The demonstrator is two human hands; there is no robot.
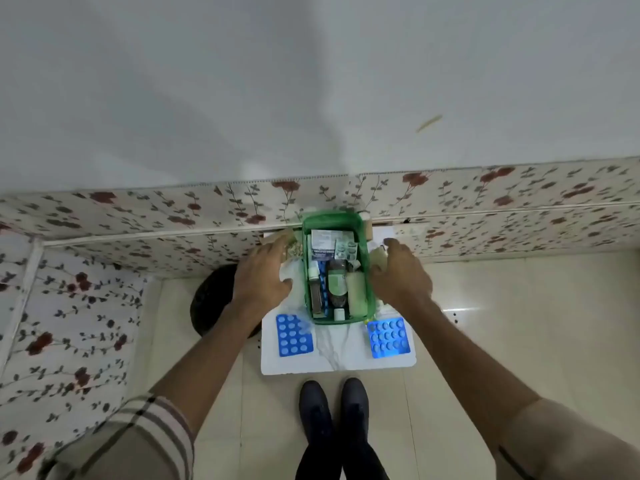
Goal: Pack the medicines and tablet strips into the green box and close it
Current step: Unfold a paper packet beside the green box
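The green box (363, 237) stands open on a small white table (332, 355), packed with bottles, cartons and strips. One blue tablet strip (294, 336) lies on the table near the box's front left corner, and a second blue tablet strip (389, 337) lies near its front right corner. My left hand (261, 275) hovers at the box's left side with fingers spread, over a beige tablet strip (295, 249) and some white wrapping. My right hand (401, 271) is at the box's right side, fingers curled around a pale packet (379, 259).
The table stands against a floral-papered wall (138, 216). A dark round object (211, 299) sits on the tiled floor to the left of the table. My two dark shoes (334, 407) are just in front of the table.
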